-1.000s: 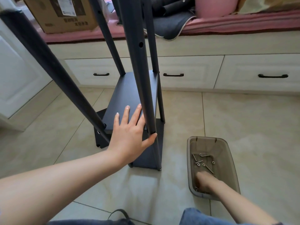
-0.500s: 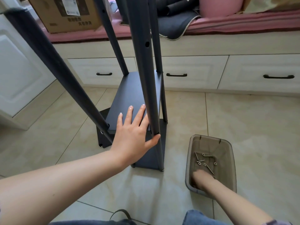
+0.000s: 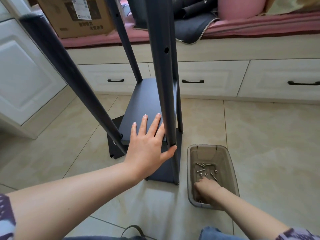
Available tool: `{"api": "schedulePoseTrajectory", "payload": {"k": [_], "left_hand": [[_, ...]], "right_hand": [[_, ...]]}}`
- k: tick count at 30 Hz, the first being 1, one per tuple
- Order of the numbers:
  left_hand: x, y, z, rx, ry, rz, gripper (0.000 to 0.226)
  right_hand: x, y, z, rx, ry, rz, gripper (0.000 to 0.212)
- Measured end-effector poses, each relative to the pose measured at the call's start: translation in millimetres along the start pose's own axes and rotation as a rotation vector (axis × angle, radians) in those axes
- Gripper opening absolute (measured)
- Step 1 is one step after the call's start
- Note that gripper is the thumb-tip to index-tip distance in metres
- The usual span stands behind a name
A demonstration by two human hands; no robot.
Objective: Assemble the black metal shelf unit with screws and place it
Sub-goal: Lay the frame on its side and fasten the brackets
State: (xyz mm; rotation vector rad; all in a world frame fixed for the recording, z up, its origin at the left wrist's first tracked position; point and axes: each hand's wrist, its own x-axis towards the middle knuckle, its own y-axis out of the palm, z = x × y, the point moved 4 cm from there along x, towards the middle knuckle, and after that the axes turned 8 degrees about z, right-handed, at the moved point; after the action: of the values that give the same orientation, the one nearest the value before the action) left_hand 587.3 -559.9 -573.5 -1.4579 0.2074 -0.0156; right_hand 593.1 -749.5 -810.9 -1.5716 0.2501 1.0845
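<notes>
Head-worn view, looking down, close to floor (image 3: 259, 135)

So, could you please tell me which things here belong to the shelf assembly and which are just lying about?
Job:
- black shelf unit
- left hand, flat on its panel
- right hand in the plastic bin
- screws

Lying about:
- cardboard box
- pink container
- dark cloth

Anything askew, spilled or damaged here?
Nothing damaged or spilled. The screws lie loose inside the grey bin, where the right hand reaches. The left hand rests flat on the black shelf. The posts seem to splay, possibly lens distortion.
</notes>
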Motion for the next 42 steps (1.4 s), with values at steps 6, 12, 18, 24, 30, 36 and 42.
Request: {"api": "schedulePoseTrajectory", "payload": {"k": [6,12,18,24,30,36,42], "left_hand": [[3,-4,2,0.043,0.023,0.071,0.085],[1,-18,5,0.144,0.091,0.152,0.09],[-2,-29,3,0.075,0.105,0.204,0.09],[2,-27,8,0.046,0.114,0.195,0.08],[4,-18,18,0.076,0.134,0.167,0.088],[5,-15,23,0.065,0.154,0.172,0.096],[6,-11,23,0.076,0.153,0.154,0.099]], "right_hand": [[-58,-47,-6,0.234,-0.045,-0.035,0.017],[-146,-121,4,0.324,-0.057,-0.209,0.01],[-219,-186,20,0.596,-0.1,-0.304,0.013],[-234,-190,51,1.185,-0.083,-0.21,0.01],[-221,-185,52,1.115,-0.013,-0.287,0.008],[-205,-183,61,1.078,0.011,-0.28,0.015],[-202,-183,65,1.175,0.007,-0.259,0.017]]}}
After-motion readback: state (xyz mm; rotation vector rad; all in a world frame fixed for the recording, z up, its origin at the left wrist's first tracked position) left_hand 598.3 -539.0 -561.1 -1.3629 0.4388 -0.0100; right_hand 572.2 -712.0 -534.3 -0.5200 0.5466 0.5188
